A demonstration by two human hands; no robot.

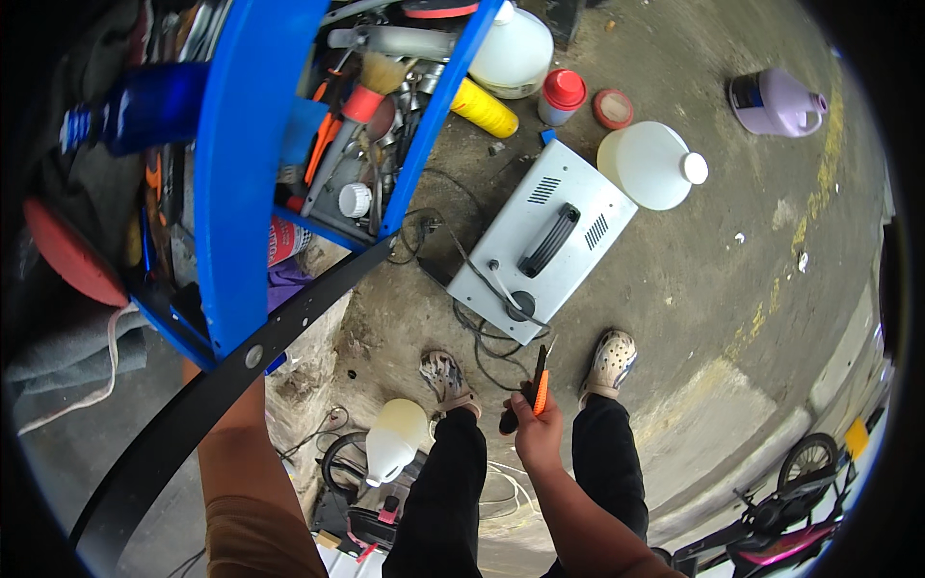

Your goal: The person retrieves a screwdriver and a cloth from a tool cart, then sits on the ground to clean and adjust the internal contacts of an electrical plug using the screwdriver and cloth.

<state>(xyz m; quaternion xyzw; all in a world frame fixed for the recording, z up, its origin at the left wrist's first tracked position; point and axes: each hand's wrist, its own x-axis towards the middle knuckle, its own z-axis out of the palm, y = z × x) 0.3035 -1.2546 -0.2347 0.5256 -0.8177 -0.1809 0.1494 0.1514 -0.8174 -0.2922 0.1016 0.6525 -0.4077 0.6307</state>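
My right hand point(535, 429) is closed on a hand tool point(541, 385) with black and orange handles and a thin metal tip. My left forearm point(241, 472) rises from the lower edge, and its hand is hidden behind the blue toolbox point(231, 173) and a long black bar point(183, 424) with holes. The toolbox holds a brush point(366, 96), a white cap point(354, 200) and several hand tools. A blue bottle point(145, 108) lies at its left. Below and right of the toolbox, a grey metal machine point(540, 241) with a carrying handle and coiled cables sits on the floor.
White jugs point(646, 169), a purple jug point(776, 101), a yellow can point(482, 106) and a red-lidded container point(562, 91) are on the concrete floor point(752, 250). Another jug point(395, 438) is beside my legs. A bicycle point(790, 511) is at lower right, dark cloth point(58, 116) at left.
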